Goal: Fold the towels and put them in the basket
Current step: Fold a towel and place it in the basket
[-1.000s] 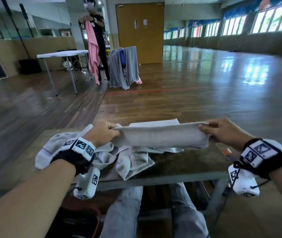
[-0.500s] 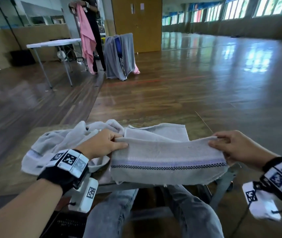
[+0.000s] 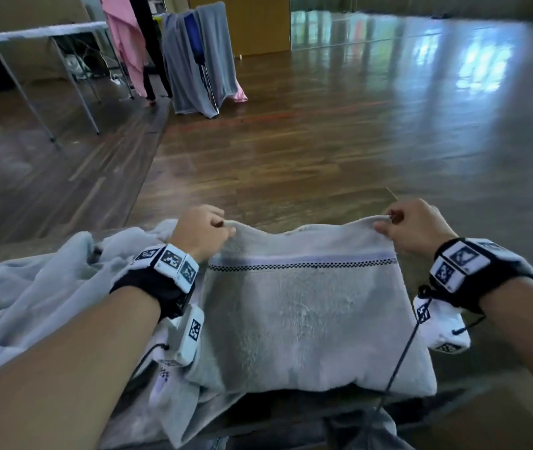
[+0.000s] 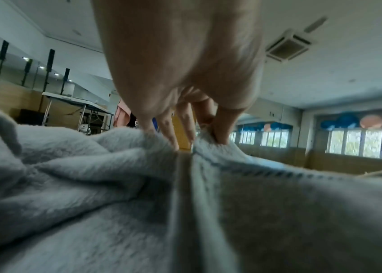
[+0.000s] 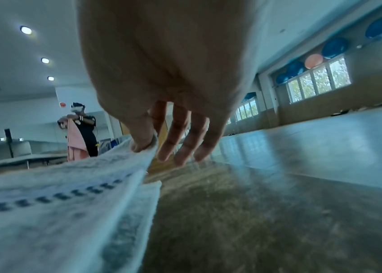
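A grey towel (image 3: 307, 313) with a checked stripe lies folded on the table in front of me. My left hand (image 3: 205, 233) pinches its far left corner, and my right hand (image 3: 411, 227) pinches its far right corner. In the left wrist view the thumb and fingers (image 4: 220, 133) clamp the towel edge (image 4: 211, 146). In the right wrist view the thumb (image 5: 142, 140) presses the towel corner (image 5: 124, 158) while the other fingers hang free. A second, crumpled pale towel (image 3: 41, 284) lies to the left under my left forearm. No basket shows in any view.
The brown table (image 3: 485, 401) shows bare to the right of the towel. Beyond it lies wooden floor (image 3: 323, 141). Far back left stand a white folding table (image 3: 41, 30), a rack hung with grey towels (image 3: 200, 56), and a person holding a pink towel (image 3: 125, 37).
The towel was held up stretched between both hands; it now lies on the table with its upper edge carried away from me. My head has tilted downward.
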